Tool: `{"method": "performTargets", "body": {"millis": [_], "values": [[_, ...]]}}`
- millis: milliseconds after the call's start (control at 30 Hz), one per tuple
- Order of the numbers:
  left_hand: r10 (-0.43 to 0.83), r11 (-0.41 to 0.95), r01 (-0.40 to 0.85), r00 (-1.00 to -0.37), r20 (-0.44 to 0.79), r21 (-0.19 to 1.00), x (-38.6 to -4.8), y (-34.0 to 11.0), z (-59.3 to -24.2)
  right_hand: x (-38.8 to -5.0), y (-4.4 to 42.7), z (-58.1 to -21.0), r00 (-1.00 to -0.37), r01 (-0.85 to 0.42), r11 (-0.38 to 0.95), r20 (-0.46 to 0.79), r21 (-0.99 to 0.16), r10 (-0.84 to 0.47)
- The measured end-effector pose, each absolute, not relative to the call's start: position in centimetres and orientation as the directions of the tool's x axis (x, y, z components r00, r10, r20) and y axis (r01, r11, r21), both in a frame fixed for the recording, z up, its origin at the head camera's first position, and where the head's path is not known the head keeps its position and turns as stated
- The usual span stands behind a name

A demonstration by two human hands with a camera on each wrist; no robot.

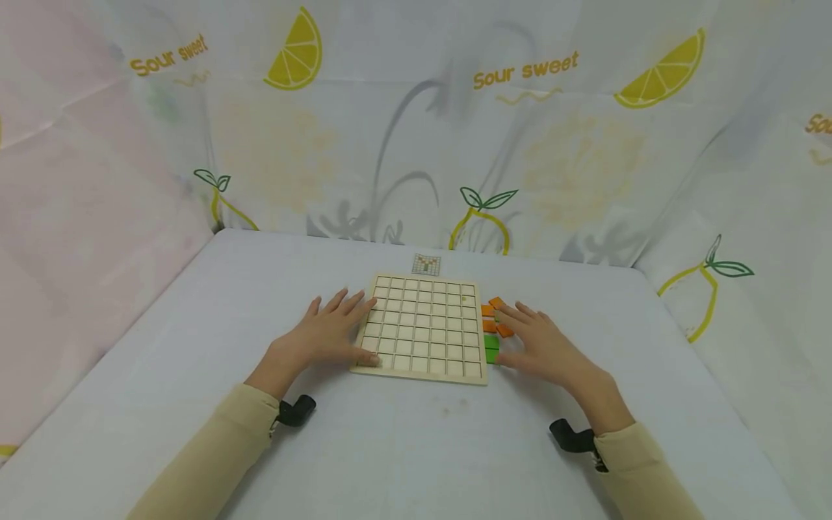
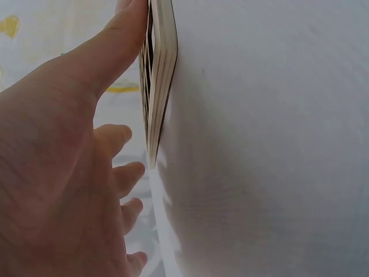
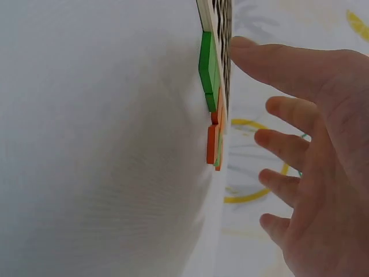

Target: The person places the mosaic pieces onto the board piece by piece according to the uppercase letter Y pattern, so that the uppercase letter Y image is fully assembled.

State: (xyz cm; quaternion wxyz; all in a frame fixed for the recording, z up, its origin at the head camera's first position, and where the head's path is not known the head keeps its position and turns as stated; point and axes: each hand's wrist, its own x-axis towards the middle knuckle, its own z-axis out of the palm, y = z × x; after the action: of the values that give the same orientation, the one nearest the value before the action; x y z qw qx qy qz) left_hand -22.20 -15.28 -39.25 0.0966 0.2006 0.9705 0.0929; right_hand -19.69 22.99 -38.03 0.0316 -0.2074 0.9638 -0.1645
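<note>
A light wooden board [image 1: 421,328] with a grid of square cells lies flat on the table. Over its left edge is the left hand [image 1: 328,336], fingers spread and thumb at the lower left corner; contact is unclear. Beside the board's right edge lie orange tiles [image 1: 487,326] and green tiles [image 1: 492,349]. The right hand [image 1: 542,347] is spread just over and beside these tiles, holding nothing. In the right wrist view, its fingers [image 3: 282,147] stand apart from the green tiles [image 3: 207,63] and orange tiles [image 3: 212,144]. The left wrist view shows the board's side [image 2: 163,75] near the thumb.
A small card with a coloured grid pattern [image 1: 426,264] lies behind the board. The white-covered table [image 1: 416,448] is bordered by hanging cloth [image 1: 416,130] with lemon prints. Small black devices [image 1: 297,411] are strapped at both wrists.
</note>
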Motion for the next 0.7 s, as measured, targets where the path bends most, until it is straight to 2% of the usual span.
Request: {"method": "performTargets", "body": {"millis": [467,700], "values": [[0.419,0.895,0.370,-0.888,-0.187,0.251,-22.1,-15.2,-39.1,-19.0,21.7,-37.9,-0.876,-0.475,0.844,0.037,-0.251,-0.481],[0.418,0.897,0.369,-0.887,-0.198,0.243,-22.3,-15.3,-39.5,-18.7,21.1,-37.6,-0.890,-0.441,0.862,-0.005,-0.249,-0.456]]}}
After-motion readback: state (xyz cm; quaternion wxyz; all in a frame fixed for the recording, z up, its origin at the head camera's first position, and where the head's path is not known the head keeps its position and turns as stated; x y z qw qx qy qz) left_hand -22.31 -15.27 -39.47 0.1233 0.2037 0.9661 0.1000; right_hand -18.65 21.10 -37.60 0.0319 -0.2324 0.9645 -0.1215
